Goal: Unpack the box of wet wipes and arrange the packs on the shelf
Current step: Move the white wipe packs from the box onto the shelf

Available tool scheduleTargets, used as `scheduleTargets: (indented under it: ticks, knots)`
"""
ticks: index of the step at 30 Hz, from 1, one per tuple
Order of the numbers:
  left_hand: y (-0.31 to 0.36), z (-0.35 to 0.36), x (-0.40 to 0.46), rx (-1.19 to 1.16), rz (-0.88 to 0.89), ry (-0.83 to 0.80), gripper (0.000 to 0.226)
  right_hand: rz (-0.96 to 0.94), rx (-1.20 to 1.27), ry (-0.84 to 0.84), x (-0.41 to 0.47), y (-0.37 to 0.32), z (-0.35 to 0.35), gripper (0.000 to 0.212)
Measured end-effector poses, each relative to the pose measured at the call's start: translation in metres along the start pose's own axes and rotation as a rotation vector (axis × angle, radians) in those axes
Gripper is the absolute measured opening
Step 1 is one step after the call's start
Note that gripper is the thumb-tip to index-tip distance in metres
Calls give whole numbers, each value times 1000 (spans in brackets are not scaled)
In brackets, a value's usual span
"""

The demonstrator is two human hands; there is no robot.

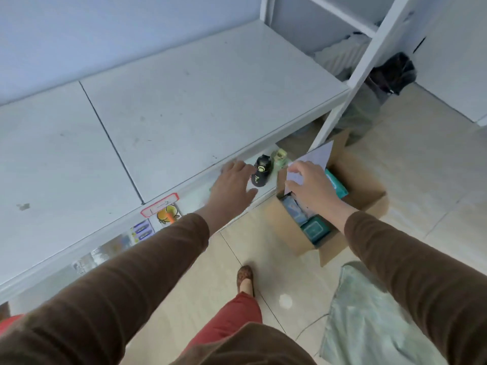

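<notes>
An open cardboard box (366,196) stands on the tiled floor to the right of a white shelf unit (184,101). Teal and blue wet-wipe packs (315,229) lie inside it, and one teal pack (337,184) shows behind my right hand. My right hand (311,185) is over the box, its fingers closed on a pale sheet or flap (313,159) standing up from the box. My left hand (234,188) reaches toward the lower shelf, just under the front lip of the top board; its fingers are spread and nothing shows in them.
On the lower shelf stand a black bottle (261,172) and a greenish jar (279,156), with printed packets (167,214) further left. A white upright post (363,67) rises behind the box. A pale green bag (369,320) lies on the floor at the right, a dark bag (395,72) beyond.
</notes>
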State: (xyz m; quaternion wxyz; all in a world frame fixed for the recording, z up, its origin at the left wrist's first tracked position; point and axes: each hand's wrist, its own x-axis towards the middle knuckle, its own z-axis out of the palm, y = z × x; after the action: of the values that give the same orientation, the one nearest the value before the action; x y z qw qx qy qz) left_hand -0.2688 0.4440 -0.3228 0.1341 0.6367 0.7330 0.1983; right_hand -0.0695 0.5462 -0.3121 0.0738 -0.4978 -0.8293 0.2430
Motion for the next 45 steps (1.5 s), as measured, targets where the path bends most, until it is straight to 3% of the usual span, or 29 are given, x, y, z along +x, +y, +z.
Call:
scheduleTargets:
  ticks: [13,22,26,28,31,39,42,45]
  knots:
    - [46,196,117,-45,-250,-356,41,365,112,-325,84,227,9,31]
    - [87,323,157,-57,-534,-398,40,321,126,-590,143,359,41,18]
    - [88,383,176,-20,-571,-457,38,325,102,-667,174,406,70,20]
    - [83,412,188,15,-561,-468,37,333,97,-668,192,429,92,7]
    - [72,457,207,92,-497,-495,37,341,63,-641,214,458,129,29]
    - [38,567,258,358,-234,-515,37,292,-101,-483,249,519,236,48]
    - [28,595,269,361,-239,-422,52,306,-143,-374,248,521,261,69]
    - [24,601,279,289,-409,-406,73,317,-138,-265,240,522,277,80]
